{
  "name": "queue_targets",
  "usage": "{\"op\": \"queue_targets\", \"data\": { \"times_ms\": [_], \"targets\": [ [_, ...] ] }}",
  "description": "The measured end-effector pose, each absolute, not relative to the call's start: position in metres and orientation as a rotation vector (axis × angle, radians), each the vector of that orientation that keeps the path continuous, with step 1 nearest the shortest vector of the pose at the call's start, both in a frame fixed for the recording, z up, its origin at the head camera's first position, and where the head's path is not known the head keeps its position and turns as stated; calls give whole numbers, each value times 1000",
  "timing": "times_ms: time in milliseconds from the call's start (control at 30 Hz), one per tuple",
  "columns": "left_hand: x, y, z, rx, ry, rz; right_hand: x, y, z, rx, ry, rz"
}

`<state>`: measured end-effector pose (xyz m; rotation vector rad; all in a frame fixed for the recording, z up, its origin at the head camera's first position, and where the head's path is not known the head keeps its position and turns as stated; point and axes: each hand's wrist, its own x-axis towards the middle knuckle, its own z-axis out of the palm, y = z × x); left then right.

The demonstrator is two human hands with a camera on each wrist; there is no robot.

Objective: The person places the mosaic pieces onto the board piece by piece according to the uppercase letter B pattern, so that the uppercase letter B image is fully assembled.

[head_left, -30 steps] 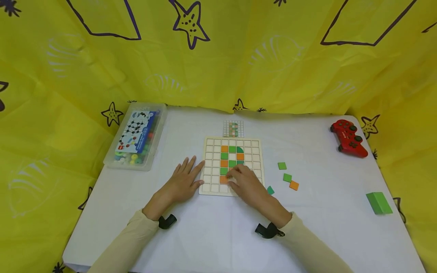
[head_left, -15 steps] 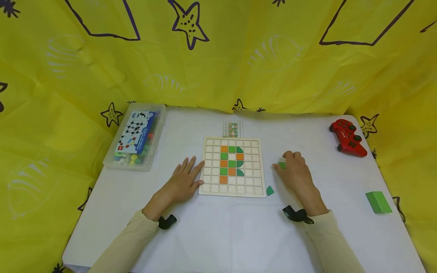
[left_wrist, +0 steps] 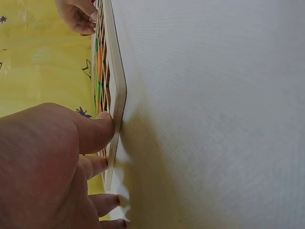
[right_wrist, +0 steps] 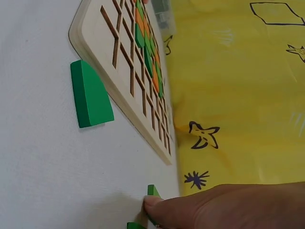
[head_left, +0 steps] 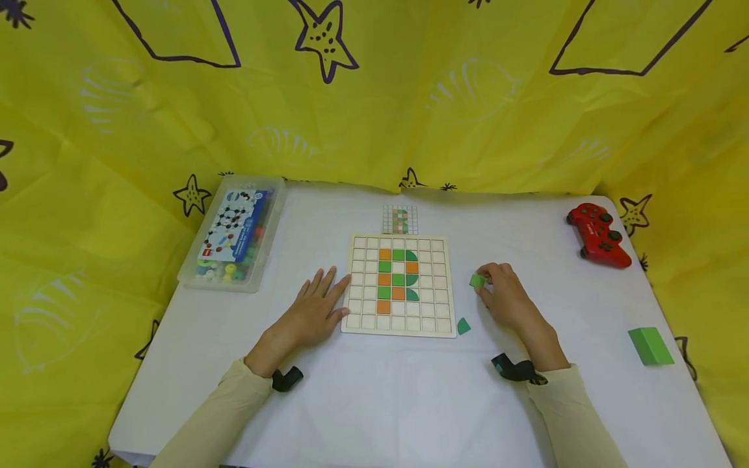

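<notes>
In the head view, my right hand (head_left: pixel 508 296) is right of the wooden grid board (head_left: pixel 433 318), thumb and fingers pinching a green square tile (head_left: pixel 476 280). The right wrist view shows the thumb against that tile (right_wrist: pixel 151 190), with another green tile (right_wrist: pixel 136 225) just below. My left hand (head_left: pixel 316 313) lies with spread fingers at the board's left side; in the left wrist view its thumb and a finger touch the edge. Orange, green and dark green rounded tiles fill several cells of the board. A dark green quarter-round tile (head_left: pixel 463 325) lies by its lower right corner.
A small printed pattern card (head_left: pixel 400 220) lies behind the board. Further out are a clear box of colourful beads (head_left: pixel 257 260) at left, a red game controller (head_left: pixel 598 235) at back right and a green block (head_left: pixel 651 346) at right. A yellow curtain hangs behind.
My right hand has left the board and moved right to the loose tiles, where it has taken hold of a green square tile and shifted it slightly left. The left hand has stayed put.
</notes>
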<state>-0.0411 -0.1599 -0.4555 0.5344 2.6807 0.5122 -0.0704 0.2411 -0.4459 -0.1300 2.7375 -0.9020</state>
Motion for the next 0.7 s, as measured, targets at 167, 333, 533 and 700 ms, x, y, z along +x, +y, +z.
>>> {"op": "queue_targets", "data": {
  "times_ms": [167, 333, 533, 700],
  "targets": [
    [-41, -160, -455, 537, 2681, 517, -71, 243, -449, -135, 2735, -932],
    [-41, -159, -455, 536, 2682, 518, -69, 242, -453, -184, 2738, -950],
    [-41, -159, -454, 531, 2682, 519, -63, 235, -451, -200, 2766, -971],
    [-41, -159, -454, 527, 2674, 520, -56, 216, -445, -262, 2751, -988]
  ]
}}
